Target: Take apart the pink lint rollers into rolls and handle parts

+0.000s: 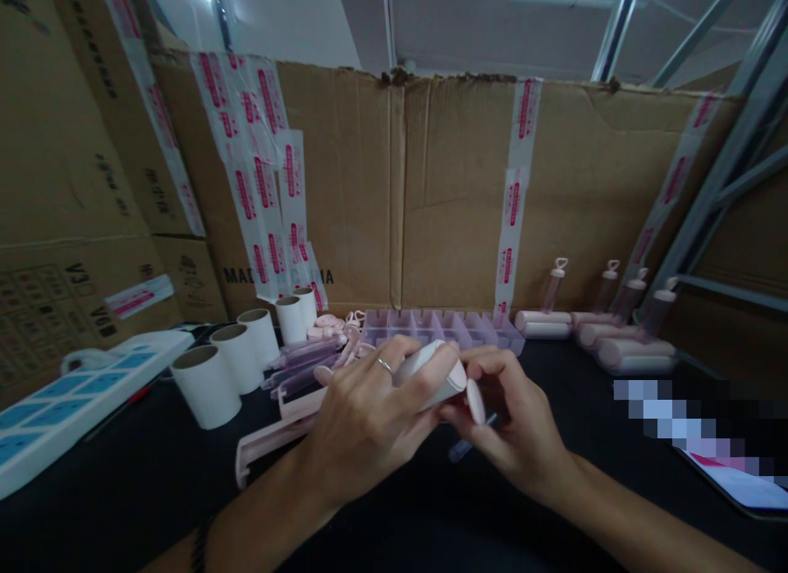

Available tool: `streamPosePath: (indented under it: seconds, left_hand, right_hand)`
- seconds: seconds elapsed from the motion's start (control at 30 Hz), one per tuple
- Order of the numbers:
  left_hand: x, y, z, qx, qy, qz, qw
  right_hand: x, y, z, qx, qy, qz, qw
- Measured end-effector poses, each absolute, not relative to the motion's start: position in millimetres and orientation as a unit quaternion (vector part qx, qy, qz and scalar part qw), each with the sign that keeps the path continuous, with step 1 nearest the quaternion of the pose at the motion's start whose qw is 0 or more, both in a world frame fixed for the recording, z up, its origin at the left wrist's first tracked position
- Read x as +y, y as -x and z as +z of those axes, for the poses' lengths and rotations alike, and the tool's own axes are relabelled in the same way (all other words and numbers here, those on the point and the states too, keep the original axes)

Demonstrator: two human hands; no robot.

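My left hand (363,409), with a ring on one finger, is wrapped round a white cylinder with a pale pink end (456,378), likely a lint roller body. In my right hand (520,417), a small pale pink round cap (475,401) is pinched between thumb and fingers, close to the cylinder's pink end. A clear tube (465,448) shows below my right hand; whether I touch it I cannot tell. Left of my hands lie a long pink bracket-like part (271,442), clear purplish tubes (304,368) and small pink pieces (329,327).
Several white paper rolls (206,392) stand at left, beside a white case with blue panels (80,392). A purple divided tray (443,331) is behind my hands. Several pink rollers with upright clear handles (637,355) and a phone (751,479) lie right. Cardboard (455,187) walls the back.
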State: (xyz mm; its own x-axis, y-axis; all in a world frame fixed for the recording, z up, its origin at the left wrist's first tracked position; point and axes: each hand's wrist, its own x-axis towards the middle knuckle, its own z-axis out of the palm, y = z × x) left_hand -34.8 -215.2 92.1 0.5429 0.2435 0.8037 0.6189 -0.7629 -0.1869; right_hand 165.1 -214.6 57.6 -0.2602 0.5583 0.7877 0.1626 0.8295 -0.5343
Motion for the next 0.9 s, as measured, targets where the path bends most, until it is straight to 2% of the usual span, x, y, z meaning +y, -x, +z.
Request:
streamPosePath:
  seconds: [0.1, 0.27, 0.43, 0.5, 0.67, 0.9]
  left_hand:
    - [-215, 32, 92, -0.294, 0.838, -0.433, 0.153]
    - [-213, 29, 93, -0.35, 0.777, -0.519, -0.063]
    - [-209, 26, 96, -0.331, 0.59, -0.617, -0.401]
    - [-206, 25, 97, -0.294, 0.512, -0.633, -0.501]
    - [-199, 26, 96, -0.245, 0.412, -0.65, -0.589]
    - [-195, 27, 97, -0.253, 0.39, -0.66, -0.59]
  right_hand:
    - [-211, -166, 53, -0.768, 0.244, 0.202, 0.557]
    - [-209, -165, 45, -0.75, 0.263, 0.267, 0.545]
    - [-206, -161, 36, -0.751, 0.295, 0.274, 0.524]
    - [-203, -161, 33, -0.756, 0.297, 0.258, 0.523]
    - [-195, -159, 34, -0.756, 0.306, 0.218, 0.536]
    - [-175, -150, 49, -0.807, 0.301, 0.131, 0.491]
